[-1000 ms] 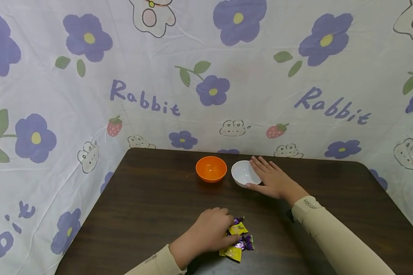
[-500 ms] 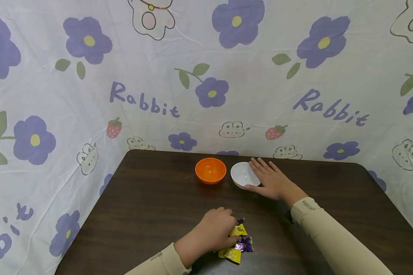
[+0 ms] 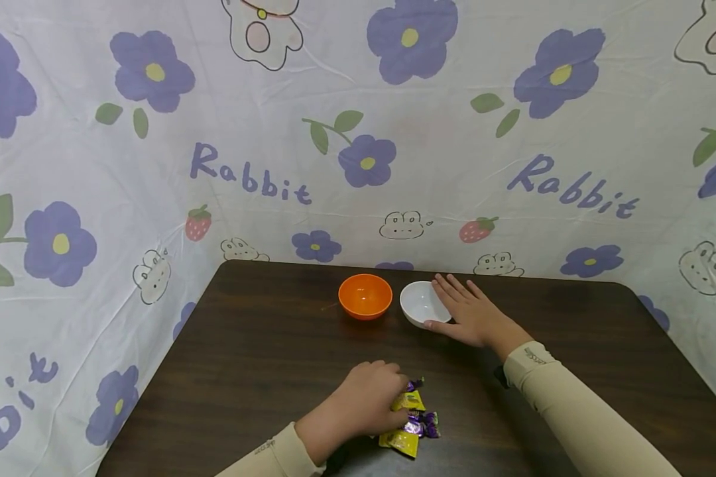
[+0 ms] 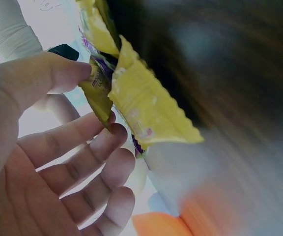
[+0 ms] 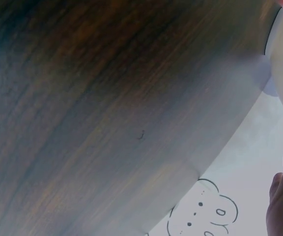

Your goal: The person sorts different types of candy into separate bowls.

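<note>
My left hand [image 3: 360, 404] is at a small pile of wrapped candies near the front of the table. In the left wrist view, its thumb and index finger pinch a yellow-wrapped candy [image 4: 97, 96]. Another yellow candy [image 4: 146, 101] lies right beside it, and purple-wrapped candies [image 3: 416, 424] show among the pile. My right hand [image 3: 474, 315], fingers straight and spread, rests over the right rim of a white bowl [image 3: 422, 303]. The right wrist view catches only part of that hand and the bowl's outer side. The left fingertips are hidden in the head view.
An orange bowl [image 3: 365, 297] stands just left of the white one, near the back edge of the dark wooden table [image 3: 262, 344]. Behind and to the sides hangs a white cloth [image 3: 435, 165] printed with flowers and rabbits.
My left hand has shifted slightly left since half a second ago, and an upper yellow candy has moved a little with it. The right hand keeps its place on the white bowl.
</note>
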A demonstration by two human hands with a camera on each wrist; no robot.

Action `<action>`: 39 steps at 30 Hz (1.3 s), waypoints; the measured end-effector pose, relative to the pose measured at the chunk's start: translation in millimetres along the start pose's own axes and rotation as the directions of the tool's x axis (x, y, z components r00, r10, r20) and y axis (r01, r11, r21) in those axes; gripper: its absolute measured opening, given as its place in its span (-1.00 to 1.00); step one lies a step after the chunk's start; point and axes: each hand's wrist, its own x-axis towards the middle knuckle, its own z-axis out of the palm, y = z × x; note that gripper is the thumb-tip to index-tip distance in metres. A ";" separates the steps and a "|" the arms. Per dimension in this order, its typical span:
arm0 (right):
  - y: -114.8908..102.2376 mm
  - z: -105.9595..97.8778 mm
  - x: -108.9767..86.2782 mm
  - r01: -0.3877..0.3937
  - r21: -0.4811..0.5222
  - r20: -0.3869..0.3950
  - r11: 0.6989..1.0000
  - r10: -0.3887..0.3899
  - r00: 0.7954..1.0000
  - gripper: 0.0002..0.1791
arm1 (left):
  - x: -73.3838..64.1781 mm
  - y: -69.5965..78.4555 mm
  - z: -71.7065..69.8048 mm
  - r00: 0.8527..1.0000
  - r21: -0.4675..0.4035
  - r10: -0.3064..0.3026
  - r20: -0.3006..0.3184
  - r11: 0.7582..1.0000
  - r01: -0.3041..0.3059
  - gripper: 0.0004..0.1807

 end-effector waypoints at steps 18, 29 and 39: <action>-1.3 -1.0 0.4 0.024 -0.001 -0.001 1.000 -0.024 1.000 0.16 | -13.7 -18.0 -1.3 0.993 -0.052 -0.006 -0.120 0.999 0.000 -0.74; -4.0 -2.1 0.1 0.015 -0.006 0.013 1.000 -0.015 1.000 0.15 | -16.8 -29.6 -0.1 0.982 -0.129 -0.035 -0.186 0.992 0.011 -0.77; -2.6 -2.1 0.2 0.023 0.003 0.007 1.000 -0.023 1.000 0.14 | -16.0 -42.8 -0.6 0.976 -0.145 -0.059 -0.210 0.989 0.028 -0.77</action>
